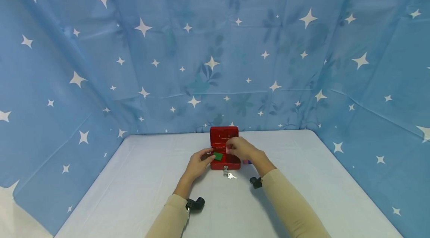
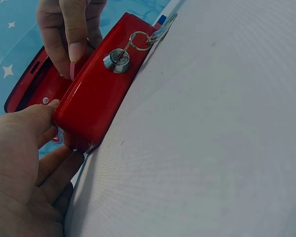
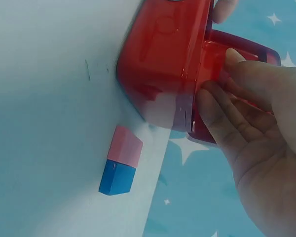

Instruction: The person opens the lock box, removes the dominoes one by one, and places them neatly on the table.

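Observation:
A red cash box [image 1: 226, 165] stands on the table with its lid [image 1: 224, 132] up. A key sits in its round front lock [image 2: 117, 60], and more keys [image 1: 231, 175] hang from the ring. At the box's left end is my left hand [image 1: 198, 163], its thumb at the rim and its extended fingers along the outer wall. Inside, at the left, shows a flat green piece [image 1: 218, 156]. My right hand [image 1: 240, 147] pinches a thin pink piece [image 2: 72, 70] between thumb and fingers over the box's opening; most of the piece is hidden by the hand.
A pink-and-blue eraser [image 3: 121, 163] lies on the white tabletop [image 1: 134, 193] just right of the box. Blue star-patterned curtains [image 1: 215, 44] hang behind the table and along both sides. Each wrist carries a small black camera.

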Demonstrator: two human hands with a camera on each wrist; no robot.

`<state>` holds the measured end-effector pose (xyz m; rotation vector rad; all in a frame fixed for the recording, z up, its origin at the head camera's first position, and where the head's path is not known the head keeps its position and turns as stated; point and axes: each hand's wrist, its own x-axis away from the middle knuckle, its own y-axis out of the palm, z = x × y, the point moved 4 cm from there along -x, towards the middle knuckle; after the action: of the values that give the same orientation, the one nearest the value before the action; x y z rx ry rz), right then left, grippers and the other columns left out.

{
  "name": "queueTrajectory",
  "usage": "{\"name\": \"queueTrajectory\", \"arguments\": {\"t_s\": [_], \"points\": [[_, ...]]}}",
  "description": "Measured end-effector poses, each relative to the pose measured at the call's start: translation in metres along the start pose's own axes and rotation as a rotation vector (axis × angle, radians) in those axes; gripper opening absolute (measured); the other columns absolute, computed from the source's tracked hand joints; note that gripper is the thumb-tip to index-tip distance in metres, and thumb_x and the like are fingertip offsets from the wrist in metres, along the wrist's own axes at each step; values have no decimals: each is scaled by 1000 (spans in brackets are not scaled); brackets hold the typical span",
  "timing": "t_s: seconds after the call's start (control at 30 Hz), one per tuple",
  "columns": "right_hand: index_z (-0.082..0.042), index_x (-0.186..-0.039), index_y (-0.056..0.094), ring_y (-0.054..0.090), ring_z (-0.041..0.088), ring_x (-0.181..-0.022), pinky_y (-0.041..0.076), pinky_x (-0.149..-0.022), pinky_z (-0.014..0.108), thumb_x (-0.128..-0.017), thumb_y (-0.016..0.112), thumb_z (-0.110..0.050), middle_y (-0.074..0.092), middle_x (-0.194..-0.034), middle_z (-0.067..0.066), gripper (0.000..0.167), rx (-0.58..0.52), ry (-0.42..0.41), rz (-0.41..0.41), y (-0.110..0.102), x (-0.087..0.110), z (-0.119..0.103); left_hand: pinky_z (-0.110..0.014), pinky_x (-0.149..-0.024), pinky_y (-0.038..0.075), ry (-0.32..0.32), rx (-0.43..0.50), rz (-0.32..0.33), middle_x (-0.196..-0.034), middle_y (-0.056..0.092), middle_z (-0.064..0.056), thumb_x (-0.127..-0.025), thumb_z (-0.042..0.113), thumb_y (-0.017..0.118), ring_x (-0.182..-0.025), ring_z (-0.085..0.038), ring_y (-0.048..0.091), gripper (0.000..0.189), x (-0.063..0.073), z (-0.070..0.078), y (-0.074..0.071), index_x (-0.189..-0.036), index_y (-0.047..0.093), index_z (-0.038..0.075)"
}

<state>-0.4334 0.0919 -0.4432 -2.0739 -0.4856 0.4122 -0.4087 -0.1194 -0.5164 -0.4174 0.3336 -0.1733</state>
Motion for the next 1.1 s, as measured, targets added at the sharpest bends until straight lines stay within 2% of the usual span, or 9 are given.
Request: {"name": "queueTrajectory", "arguments": {"t_s": [0.17, 0.3, 0.53, 0.8, 1.1], "points": [[-3, -133, 68, 69, 23, -109, 60, -99, 46, -99, 71, -12, 72, -117, 7, 35, -30, 21, 23, 0, 3, 2, -53, -113, 49, -1, -3, 1, -148, 62, -13, -103, 30, 66, -134, -35, 61, 45, 0, 0, 0, -143, 62, 10], [0, -138, 63, 66, 23, -108, 59, -100, 45, -101, 69, -12, 68, -123, 10, 40, -34, 11, 37, 1, 4, 3, -54, -112, 49, 1, -1, 0, -147, 62, -13, -103, 30, 66, -134, -35, 61, 45, 1, 1, 0, -143, 62, 9], [-1, -134, 62, 59, 19, -104, 58, -97, 41, -101, 69, -15, 61, -117, 7, 36, -3, -28, 20, 6, 9, 4, -52, -113, 49, -12, -1, -5, -149, 61, -12, -103, 30, 66, -135, -34, 60, 45, 1, -1, 0, -144, 62, 11], [-2, -141, 57, 59, 22, -115, 56, -107, 45, -102, 68, -20, 60, -129, 9, 44, -22, -45, 52, 10, 15, 6, -51, -112, 50, -12, -9, -2, -149, 61, -12, -103, 31, 66, -135, -34, 61, 46, 1, -1, 1, -144, 62, 11], [-2, -143, 56, 58, 20, -114, 56, -105, 43, -102, 67, -18, 59, -133, 8, 45, -80, -26, 87, 13, 24, 8, -53, -112, 50, -9, 2, 0, -148, 61, -13, -103, 30, 66, -134, -35, 61, 45, 2, 2, 1, -143, 62, 9]]}}
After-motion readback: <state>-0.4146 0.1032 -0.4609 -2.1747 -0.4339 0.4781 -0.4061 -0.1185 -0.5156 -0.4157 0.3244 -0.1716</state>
